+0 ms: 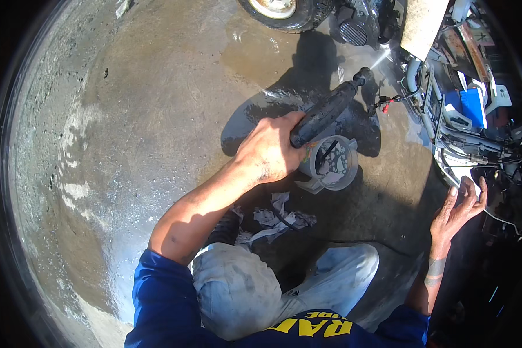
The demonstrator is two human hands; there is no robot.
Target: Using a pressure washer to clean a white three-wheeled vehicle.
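Note:
My left hand (273,150) grips a black spray gun (326,111) by its rear end, with the nozzle pointing up and to the right. A white jet of spray (381,58) leaves the nozzle toward the lower part of a motorcycle engine (365,24). Beneath the gun, a clear plastic pitcher (352,163) stands on the floor, holding foamy liquid and a dark stick-like piece. My right hand (454,213) is at the right with fingers apart, by the partly stripped motorcycle frame (430,100). Whether its fingertips touch the frame I cannot tell.
A wheel with a black tyre (304,17) is at the top. Loose wires with a red connector (386,106) hang from the frame. Crumpled rags (282,217) and a black hose (356,240) lie on the wet concrete floor (156,87) near my knees.

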